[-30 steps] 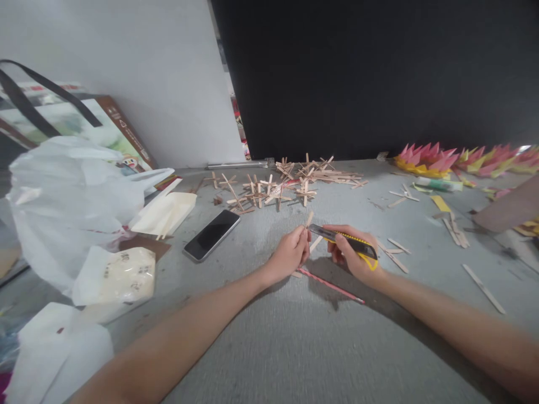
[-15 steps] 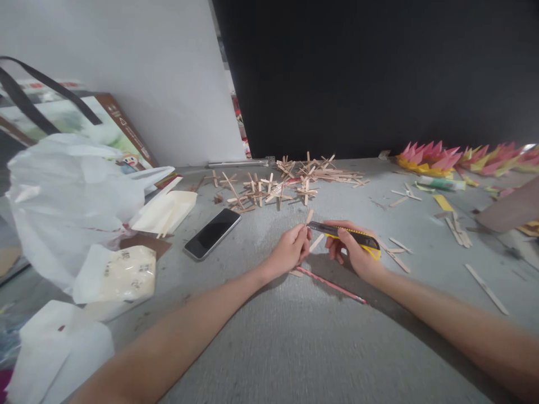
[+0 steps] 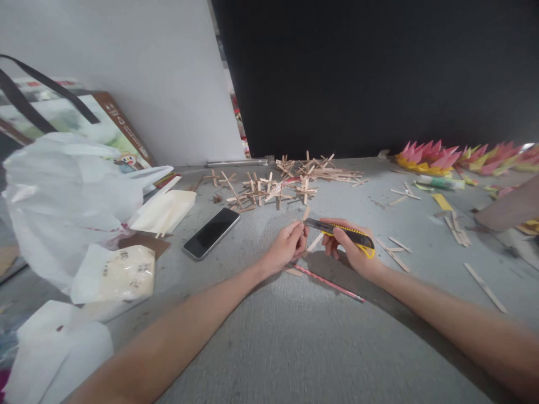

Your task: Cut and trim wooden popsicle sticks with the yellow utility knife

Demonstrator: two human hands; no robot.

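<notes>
My left hand [image 3: 288,245] pinches a short wooden stick [image 3: 306,213], whose top end sticks up above the fingers. In my right hand [image 3: 351,249] is a yellow and black utility knife [image 3: 349,233], its tip pointing left and meeting the stick at my left fingertips. Beneath and between the hands another wooden stick [image 3: 314,243] lies on the grey table. A red-striped pencil [image 3: 330,283] rests just below my hands, over a small piece of wood [image 3: 293,271].
A pile of crossed wooden sticks [image 3: 280,188] spreads along the back. To the left are a phone [image 3: 211,233], a white plastic bag [image 3: 63,196] and a wrapped packet [image 3: 128,273]. Pink and yellow paper flowers [image 3: 429,158] and loose sticks [image 3: 485,287] lie at the right.
The knife and my right hand have shifted slightly left. The stick in my left hand has also moved a little left, and the knife is still against it.
</notes>
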